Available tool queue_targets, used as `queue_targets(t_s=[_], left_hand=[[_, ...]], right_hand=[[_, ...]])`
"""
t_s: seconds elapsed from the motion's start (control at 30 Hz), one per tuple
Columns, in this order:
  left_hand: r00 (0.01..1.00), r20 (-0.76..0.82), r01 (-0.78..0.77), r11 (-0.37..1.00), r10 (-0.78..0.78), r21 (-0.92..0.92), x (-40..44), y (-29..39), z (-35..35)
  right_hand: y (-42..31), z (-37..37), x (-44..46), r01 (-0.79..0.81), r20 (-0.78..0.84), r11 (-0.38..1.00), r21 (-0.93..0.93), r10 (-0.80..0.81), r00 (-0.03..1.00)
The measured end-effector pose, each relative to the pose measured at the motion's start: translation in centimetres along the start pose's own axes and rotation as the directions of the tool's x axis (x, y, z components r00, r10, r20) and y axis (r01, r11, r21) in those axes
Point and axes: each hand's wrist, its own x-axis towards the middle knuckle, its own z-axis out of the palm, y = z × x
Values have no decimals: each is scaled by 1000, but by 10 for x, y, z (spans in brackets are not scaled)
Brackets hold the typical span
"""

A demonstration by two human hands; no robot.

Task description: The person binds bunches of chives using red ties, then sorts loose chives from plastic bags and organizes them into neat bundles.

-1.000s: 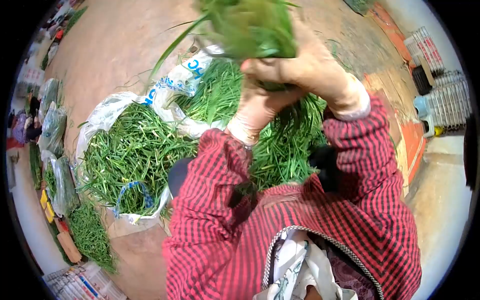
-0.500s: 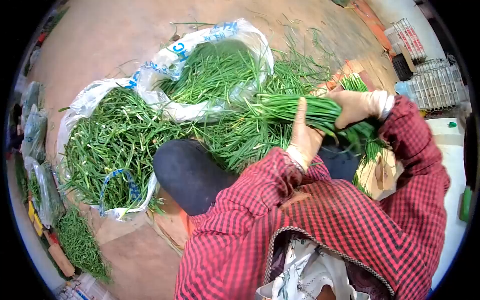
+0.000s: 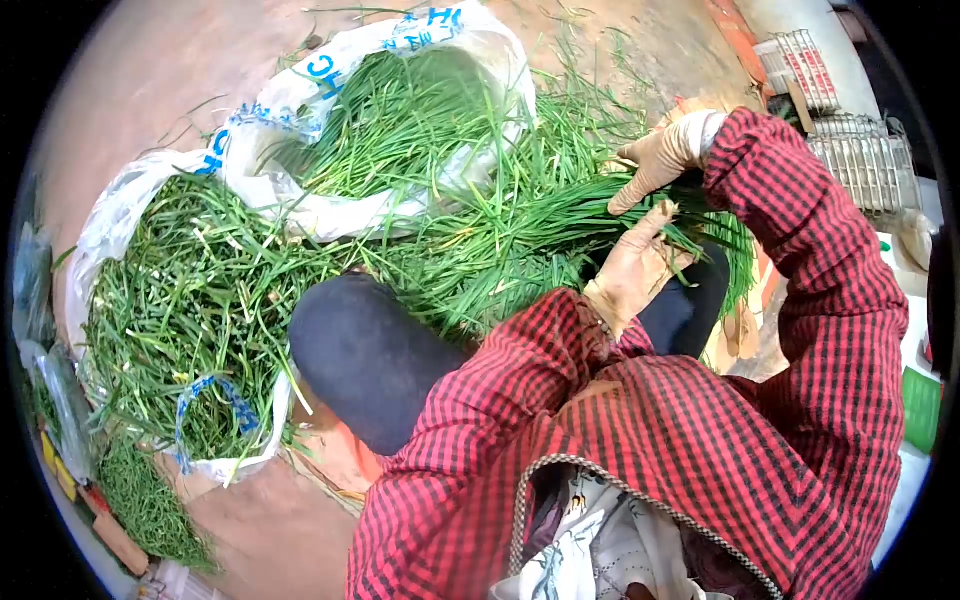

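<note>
While right hand (image 3: pixel 668 158) lies spread over greens (image 3: pixel 570 215), left hand (image 3: pixel 632 272) below, grip unclear; filled bags (image 3: pixel 345 217) near knee (image 3: pixel 365 350).

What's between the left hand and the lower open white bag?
In the head view, loose greens and a dark knee lie between the left hand and bag.

Near side: bare left hand (image 3: pixel 637 265), thumb raised, against a bunch of long, thin, dark-green leaves (image 3: pixel 572 215); grip unclear.
Far side: bare right hand (image 3: pixel 668 158), fingers spread over the bunch; grip unclear.
Underneath: loose heap of bright-green, grass-like leaves (image 3: pixel 470 285), beside a dark-trousered knee (image 3: pixel 355 360).
Beyond: open, blue-printed white plastic bag (image 3: pixel 340 215) holding green leaves.
At left: second open white plastic bag (image 3: pixel 95 240), heaped with cut greens.
</note>
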Motion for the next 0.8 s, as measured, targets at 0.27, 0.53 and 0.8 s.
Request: queue_targets(t_s=[0.27, 0.53, 0.8], left_hand=[[972, 29, 186, 835, -235, 518, -2, -22, 33], [980, -52, 167, 641, -194, 749, -20, -25, 37], [971, -167, 236, 751, -169, 617, -19, 5, 1]], right_hand=[[9, 18, -44, 12, 61, 999, -41, -9, 998], [51, 0, -57, -13, -316, 1000, -4, 11, 949], [77, -38, -37, -20, -716, 958, -286, -200, 669]])
